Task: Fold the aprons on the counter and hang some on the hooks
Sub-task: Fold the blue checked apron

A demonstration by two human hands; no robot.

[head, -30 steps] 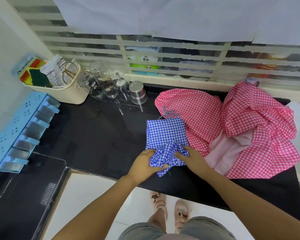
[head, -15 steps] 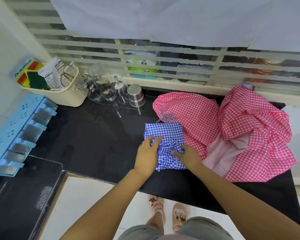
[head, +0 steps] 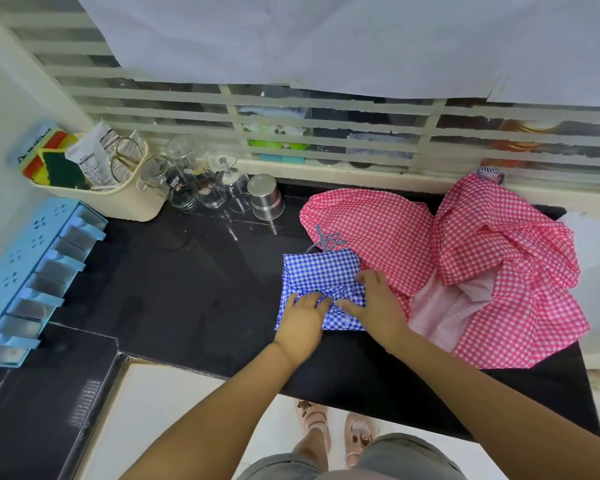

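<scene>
A blue-and-white checked apron [head: 317, 273] lies folded into a small square on the black counter [head: 187, 292]. My left hand [head: 303, 318] rests flat on its near left part, fingers pressing the bunched cloth. My right hand [head: 374, 306] lies on its right side with fingers spread, also pressing down. A striped tie [head: 328, 239] pokes out behind the blue square. To the right, crumpled pink-and-white checked aprons [head: 465, 265] lie in a heap that overlaps the blue one's right edge. No hooks are in view.
At the back left stand several upturned glasses [head: 201, 181], a steel cup [head: 265, 197] and a cream basket [head: 118, 195] with scissors and packets. A blue wall rack [head: 32, 271] hangs at the left. The counter's front edge runs just below my wrists.
I lifted the bunched near end of the blue apron and folded it up onto the square. Both hands moved forward and now press it flat.
</scene>
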